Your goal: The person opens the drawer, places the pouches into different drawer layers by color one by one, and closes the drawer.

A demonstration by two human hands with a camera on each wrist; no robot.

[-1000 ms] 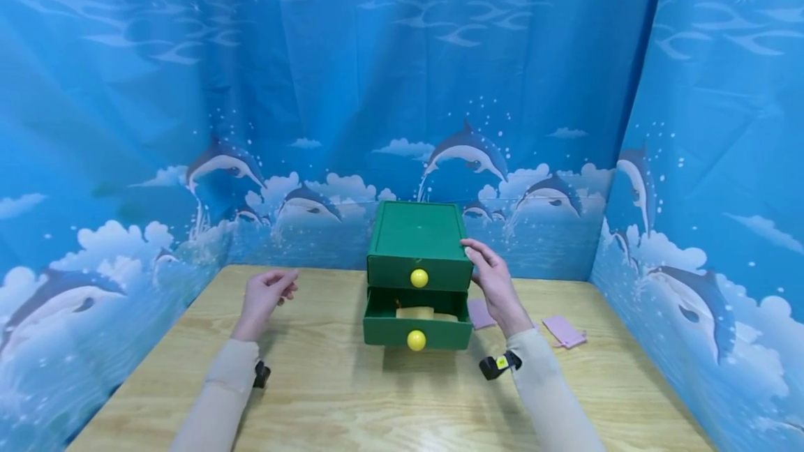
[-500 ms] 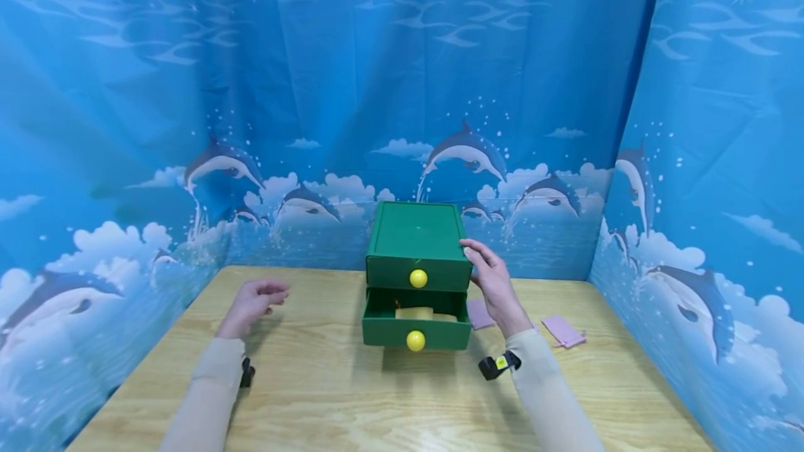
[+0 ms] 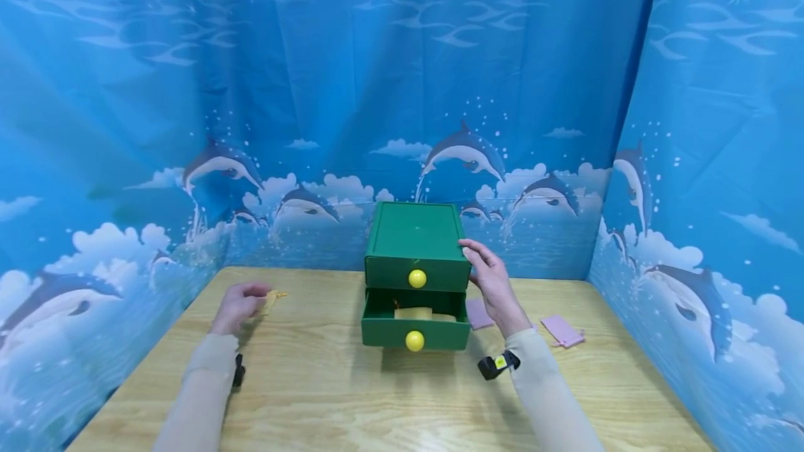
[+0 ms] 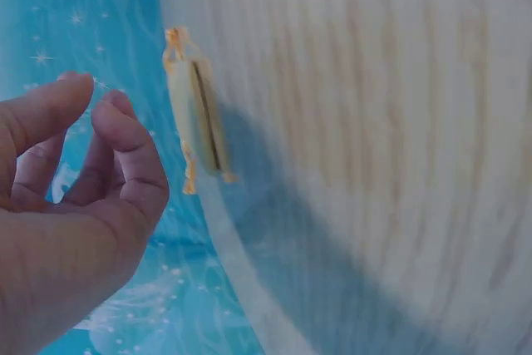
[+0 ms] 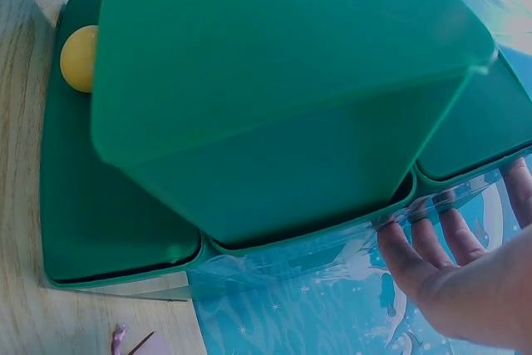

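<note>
A small yellow drawstring pouch (image 3: 271,300) lies on the table at the left, with orange cords at its end. My left hand (image 3: 239,307) is beside it, fingers loosely bent and nothing held; the left wrist view shows a gap between the fingertips and the pouch (image 4: 199,118). Toward the middle stands a green drawer cabinet (image 3: 414,229) with yellow knobs. Its middle drawer (image 3: 414,333) is pulled out, with pale yellow things inside, partly hidden by the drawer front. My right hand (image 3: 496,291) rests on the cabinet's right side, and its fingers (image 5: 407,255) touch the wall.
Pink pouches lie to the right, one of them (image 3: 563,331) near the table's right side and another (image 3: 479,314) partly hidden behind the right hand. The right wrist view shows a lower drawer with a knob (image 5: 79,59). A blue dolphin curtain (image 3: 352,89) surrounds the wooden table (image 3: 326,396).
My left hand has moved left and slightly back toward the table's left side, and the yellow pouch has come into view beside it. The right hand and the drawer stay where they were.
</note>
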